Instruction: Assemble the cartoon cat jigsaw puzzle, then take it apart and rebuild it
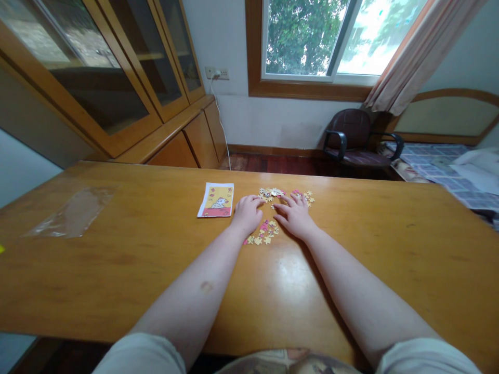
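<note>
Jigsaw pieces, yellow, pink and white, lie in loose groups on the wooden table point(156, 249). One group of pieces point(268, 232) is between my forearms, and others point(272, 193) lie beyond my fingertips. My left hand point(248, 214) rests just right of a picture card point(217, 200) showing a white animal on yellow and pink; its fingers are bent together near the far pieces, and what they hold, if anything, is too small to name. My right hand point(295, 214) has its fingers spread over the table beside the pieces, with more pieces beyond its knuckles.
A clear plastic bag point(76, 212) lies flat at the table's left. Beyond the table are a glass-door cabinet point(117, 78), a window, a dark armchair point(353, 137) and a bed point(432, 163) at the right.
</note>
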`<state>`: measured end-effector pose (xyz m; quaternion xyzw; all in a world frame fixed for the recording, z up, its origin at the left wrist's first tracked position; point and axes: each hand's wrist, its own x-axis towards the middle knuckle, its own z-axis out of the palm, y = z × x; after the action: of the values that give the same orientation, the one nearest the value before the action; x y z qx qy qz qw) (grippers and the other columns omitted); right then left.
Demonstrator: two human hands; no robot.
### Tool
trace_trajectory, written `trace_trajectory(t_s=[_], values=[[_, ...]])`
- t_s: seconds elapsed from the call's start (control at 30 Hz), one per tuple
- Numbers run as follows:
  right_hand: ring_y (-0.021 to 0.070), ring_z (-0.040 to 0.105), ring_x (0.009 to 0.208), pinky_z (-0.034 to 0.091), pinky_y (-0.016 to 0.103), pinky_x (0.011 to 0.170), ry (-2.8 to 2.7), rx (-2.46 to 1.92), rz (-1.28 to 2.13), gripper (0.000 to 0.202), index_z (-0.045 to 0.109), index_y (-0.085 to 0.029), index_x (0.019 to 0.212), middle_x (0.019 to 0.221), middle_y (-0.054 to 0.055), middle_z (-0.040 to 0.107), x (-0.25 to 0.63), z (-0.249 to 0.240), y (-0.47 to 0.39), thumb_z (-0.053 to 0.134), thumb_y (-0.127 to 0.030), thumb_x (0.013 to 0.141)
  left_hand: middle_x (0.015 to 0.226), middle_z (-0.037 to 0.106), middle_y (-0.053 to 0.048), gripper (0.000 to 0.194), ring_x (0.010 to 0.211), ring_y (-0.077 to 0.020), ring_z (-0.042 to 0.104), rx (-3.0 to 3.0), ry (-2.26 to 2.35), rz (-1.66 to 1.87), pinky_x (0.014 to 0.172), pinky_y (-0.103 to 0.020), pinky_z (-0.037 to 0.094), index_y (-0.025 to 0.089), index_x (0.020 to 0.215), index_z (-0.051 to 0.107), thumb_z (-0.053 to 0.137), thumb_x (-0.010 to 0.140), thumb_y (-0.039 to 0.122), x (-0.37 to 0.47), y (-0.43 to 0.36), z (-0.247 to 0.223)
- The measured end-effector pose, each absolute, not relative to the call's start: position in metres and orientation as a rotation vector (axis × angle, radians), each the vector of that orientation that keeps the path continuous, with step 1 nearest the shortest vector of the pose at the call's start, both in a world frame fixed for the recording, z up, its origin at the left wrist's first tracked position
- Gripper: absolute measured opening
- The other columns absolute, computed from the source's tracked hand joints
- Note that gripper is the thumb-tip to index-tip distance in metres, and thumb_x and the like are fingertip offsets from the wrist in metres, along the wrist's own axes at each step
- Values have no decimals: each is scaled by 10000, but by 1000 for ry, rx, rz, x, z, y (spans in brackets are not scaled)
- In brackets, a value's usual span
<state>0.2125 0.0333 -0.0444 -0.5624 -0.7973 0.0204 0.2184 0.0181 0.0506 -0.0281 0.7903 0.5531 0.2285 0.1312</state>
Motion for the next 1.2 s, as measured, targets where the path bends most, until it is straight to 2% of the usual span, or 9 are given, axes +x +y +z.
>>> trace_trajectory(t_s=[0.2,0.37,0.47,0.6,0.7,0.8,1.03,1.2], values=[[295,480,1158,184,578,1086,-2095,-1610,98,191,708,-234,826,1051,68,678,216,-48,40,639,-412,814,1183,613,-47,413,1137,-227,496,2266,1620,661,1030,-380,382,228,1087,685,464,762,101,19,50,-26],[260,552,1015,236,525,1073,-2060,-1546,106,204,715,-241,725,916,56,697,222,-51,46,618,-381,837,1181,614,-46,415,1135,-228,495,2280,1626,648,1028,-377,382,230,1089,682,452,767,105,18,51,-27],[276,549,989,281,531,1029,-1980,-1634,70,220,711,-240,686,890,54,692,225,-51,47,633,-398,817,1279,556,-71,444,1199,-252,456,2307,1673,570,1055,-405,348,233,1204,620,465,795,155,19,50,-29],[269,554,955,318,504,1009,-1916,-1647,9,235,718,-229,701,892,59,683,223,-47,42,599,-385,830,1466,375,-109,548,1345,-312,309,2356,1708,393,1121,-497,214,243,1375,460,501,830,288,20,48,-32],[234,569,925,280,474,1058,-2004,-1556,25,270,722,-232,682,871,52,685,220,-43,37,534,-314,858,1496,332,-123,572,1375,-314,269,2370,1695,336,1138,-513,155,233,1410,409,483,849,323,21,48,-34],[228,570,942,238,480,1088,-2050,-1565,53,289,735,-241,692,890,41,695,219,-43,36,508,-296,863,1495,340,-120,562,1375,-314,274,2366,1688,340,1140,-518,151,236,1397,431,489,846,328,21,48,-34],[265,542,1031,204,537,1085,-1937,-1697,58,280,750,-226,832,992,77,684,221,-46,41,489,-313,878,1414,462,-54,434,1337,-295,337,2377,1633,402,1139,-503,203,286,1231,623,519,811,252,20,47,-29],[277,434,1205,158,543,1106,-2163,-1525,98,293,698,-250,1086,1221,82,609,213,-40,33,531,-359,872,1341,533,-31,381,1299,-267,382,2440,1451,448,1126,-483,250,298,1138,681,522,800,220,20,47,-27]])
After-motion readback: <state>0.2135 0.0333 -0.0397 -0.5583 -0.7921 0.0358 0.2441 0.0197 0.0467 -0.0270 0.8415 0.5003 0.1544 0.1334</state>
